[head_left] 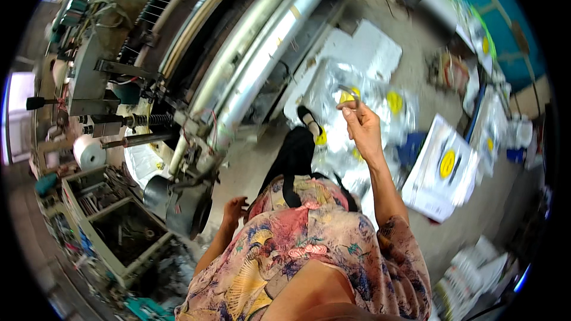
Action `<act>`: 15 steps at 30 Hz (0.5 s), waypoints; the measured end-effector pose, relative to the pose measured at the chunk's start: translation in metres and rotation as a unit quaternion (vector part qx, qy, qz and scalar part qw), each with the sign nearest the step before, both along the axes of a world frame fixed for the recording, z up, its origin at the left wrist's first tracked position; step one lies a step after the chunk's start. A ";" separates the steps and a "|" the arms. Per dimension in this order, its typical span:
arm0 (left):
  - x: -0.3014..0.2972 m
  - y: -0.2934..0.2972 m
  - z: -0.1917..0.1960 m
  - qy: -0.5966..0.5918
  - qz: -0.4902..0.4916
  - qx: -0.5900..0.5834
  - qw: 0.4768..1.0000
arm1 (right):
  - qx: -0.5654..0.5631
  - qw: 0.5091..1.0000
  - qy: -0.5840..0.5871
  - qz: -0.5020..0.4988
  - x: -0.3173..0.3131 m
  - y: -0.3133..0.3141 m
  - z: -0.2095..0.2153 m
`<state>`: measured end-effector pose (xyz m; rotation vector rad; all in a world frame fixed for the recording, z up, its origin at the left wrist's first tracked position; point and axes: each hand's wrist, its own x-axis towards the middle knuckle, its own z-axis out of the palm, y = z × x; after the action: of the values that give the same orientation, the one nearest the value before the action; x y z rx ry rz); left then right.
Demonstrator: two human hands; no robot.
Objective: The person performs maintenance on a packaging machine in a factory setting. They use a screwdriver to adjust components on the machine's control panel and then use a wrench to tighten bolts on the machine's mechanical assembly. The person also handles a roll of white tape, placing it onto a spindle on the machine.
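Raised in front of me, my right hand [364, 128] is closed on a small curved metal tool [350, 91]; blur hides its exact kind. Below it, transparent plastic sheeting [342, 77] with yellow printed patches lies on the floor. My left hand [235, 209] hangs low beside my hip with loosely bent fingers, and I see nothing held in it. To its left is a dark round drum-like part [185, 205] at the end of a large machine, a little apart from the hand.
Long pale rollers [267, 62] of the machine run along the left. A wooden box [128, 235] with metal parts stands at lower left. White printed bags [440, 169] are stacked at right; more white sacks [473, 273] lie at lower right. Flat white board [375, 50] lies ahead.
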<state>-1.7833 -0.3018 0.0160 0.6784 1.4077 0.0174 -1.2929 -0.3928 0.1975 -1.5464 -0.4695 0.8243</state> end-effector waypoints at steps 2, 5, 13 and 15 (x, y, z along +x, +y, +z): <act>0.013 -0.012 -0.028 0.045 -0.201 0.103 0.973 | 0.042 0.997 -0.046 0.039 0.041 0.042 0.032; 0.063 -0.026 -0.040 0.086 -0.286 0.150 0.943 | 0.083 0.977 -0.181 0.079 0.098 0.102 0.067; 0.158 -0.051 0.041 0.132 -0.121 0.164 0.970 | 0.142 0.834 -0.510 0.156 0.253 0.226 0.160; 0.176 -0.040 0.067 0.129 -0.126 0.224 0.958 | -0.011 0.838 -0.529 0.132 0.303 0.238 0.173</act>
<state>-1.6071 -0.3421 0.0831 1.2723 1.5720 0.0502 -0.9896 -0.1546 0.3703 -1.8929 -1.5024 0.0739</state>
